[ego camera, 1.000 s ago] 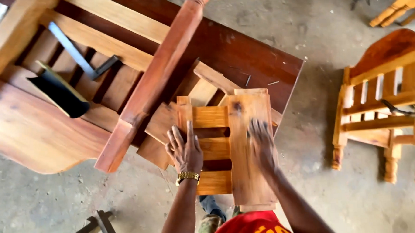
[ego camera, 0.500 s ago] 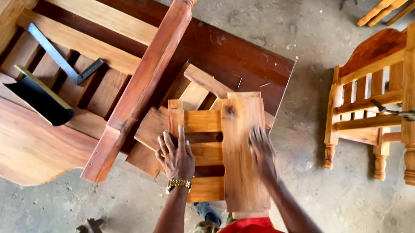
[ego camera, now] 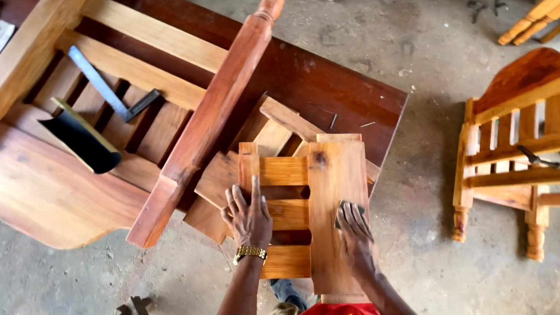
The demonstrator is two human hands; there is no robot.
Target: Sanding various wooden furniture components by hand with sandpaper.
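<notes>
While a person leans over a small slatted wooden frame at the lower centre of the frame, both bare hands rest on it. The left hand, with a gold watch at the wrist, lies flat with fingers spread on the frame's left upright, pinning it down. The right hand presses flat on the wide right board, fingers together over a small dark pad, probably sandpaper, mostly hidden beneath them.

The frame lies atop loose wooden offcuts on a dark red-brown panel. A long turned wooden post runs diagonally from the top centre towards the lower left. At upper left, a metal try square and a dark hand tool lie on a slatted furniture section. A wooden chair frame stands at the right on a dusty concrete floor.

As I judge it, the uneven offcuts beneath could let the frame rock or slide under pressure, and fingers near board edges risk splinters.
</notes>
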